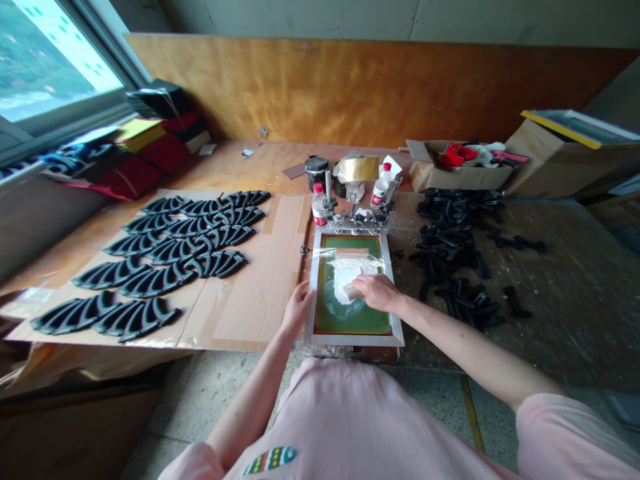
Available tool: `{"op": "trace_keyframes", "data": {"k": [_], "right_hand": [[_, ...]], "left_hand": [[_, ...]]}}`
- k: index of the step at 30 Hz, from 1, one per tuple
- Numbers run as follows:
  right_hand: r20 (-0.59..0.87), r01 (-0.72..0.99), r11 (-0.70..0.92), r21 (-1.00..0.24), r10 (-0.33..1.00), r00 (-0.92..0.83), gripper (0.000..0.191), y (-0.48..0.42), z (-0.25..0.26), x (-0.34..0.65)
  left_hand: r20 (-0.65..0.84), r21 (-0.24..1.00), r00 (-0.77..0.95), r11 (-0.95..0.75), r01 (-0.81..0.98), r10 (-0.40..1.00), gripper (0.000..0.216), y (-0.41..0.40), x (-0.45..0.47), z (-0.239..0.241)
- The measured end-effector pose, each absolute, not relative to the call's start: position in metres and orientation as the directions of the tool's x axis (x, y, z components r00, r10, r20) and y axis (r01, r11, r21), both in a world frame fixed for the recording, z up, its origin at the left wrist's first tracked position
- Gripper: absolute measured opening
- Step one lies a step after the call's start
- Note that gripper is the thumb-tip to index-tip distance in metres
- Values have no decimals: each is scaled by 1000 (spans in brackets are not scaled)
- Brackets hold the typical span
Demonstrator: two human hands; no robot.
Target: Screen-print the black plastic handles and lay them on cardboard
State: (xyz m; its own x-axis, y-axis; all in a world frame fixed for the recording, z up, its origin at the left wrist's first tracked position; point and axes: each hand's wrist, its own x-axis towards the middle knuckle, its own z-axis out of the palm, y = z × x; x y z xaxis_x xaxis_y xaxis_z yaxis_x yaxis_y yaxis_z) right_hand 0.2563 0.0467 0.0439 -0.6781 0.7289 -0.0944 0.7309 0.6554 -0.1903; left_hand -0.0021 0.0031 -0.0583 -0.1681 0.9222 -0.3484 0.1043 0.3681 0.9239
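The place can be recognised as a small workshop, apparently one where screen printing is done. A metal-edged frame (355, 339) with a green screen is set by a metal clamp (355, 225) on the table (235, 168), and white paste (343, 285) is spread across it. Black slatted pieces (155, 279) are laid out in rows on flattened cardboard (215, 320), while loose black parts (460, 223) are heaped at the opposite side. A smeared dark tub (317, 175) and a roll of tape (363, 169) are crowded behind the clamp. The table is backed by a scuffed wooden board (350, 87), and an open carton (465, 180) is kept near it.
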Motion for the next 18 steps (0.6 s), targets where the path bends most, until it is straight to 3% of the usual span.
{"op": "trace_keyframes", "data": {"k": [3,6,11,14,16,18], "right_hand": [[-141,666,707,-238,654,-743,22,42,51,262],[-75,716,647,-263,726,-684,11,50,51,257],[50,699,663,-267,734,-677,30,35,28,257],[15,671,676,-304,708,-706,22,30,27,260],[29,720,616,-320,766,-642,22,42,36,255],[81,785,527,-327,843,-532,39,66,50,247]], "left_hand": [[-345,930,-161,360,77,925,65,3,-1,-55],[-346,933,-165,358,46,924,63,2,1,-48],[-375,926,-170,378,-16,911,64,1,5,-40],[-377,925,-176,380,-18,909,65,1,6,-37],[-364,930,-166,367,-14,917,67,0,4,-31],[-351,936,-139,351,-22,926,70,-1,2,-21]]}}
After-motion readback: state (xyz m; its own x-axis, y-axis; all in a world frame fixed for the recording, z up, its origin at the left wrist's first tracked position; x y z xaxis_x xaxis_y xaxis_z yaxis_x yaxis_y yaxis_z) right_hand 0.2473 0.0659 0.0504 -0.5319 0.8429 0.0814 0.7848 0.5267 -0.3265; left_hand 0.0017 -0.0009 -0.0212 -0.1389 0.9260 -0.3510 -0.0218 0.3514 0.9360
